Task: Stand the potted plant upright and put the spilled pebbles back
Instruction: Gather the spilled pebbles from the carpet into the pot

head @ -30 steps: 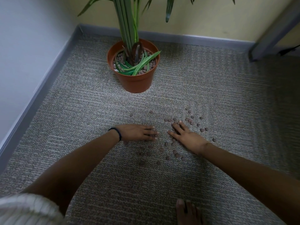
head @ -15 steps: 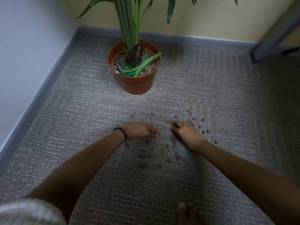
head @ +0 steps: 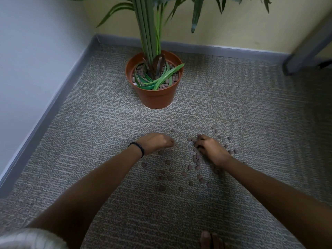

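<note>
The pot (head: 154, 81) stands upright, well ahead of both hands. The right hand (head: 210, 150) curls over pebbles (head: 196, 159); the left hand (head: 155, 142) is loosely cupped, contents hidden. Pebbles may slip from overfull fists, or hide in the carpet (head: 107, 126).

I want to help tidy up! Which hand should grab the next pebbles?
Probably the right hand: most pebbles on the carpet lie touching it or just beside it. The left hand has only a few strays close by.
</note>
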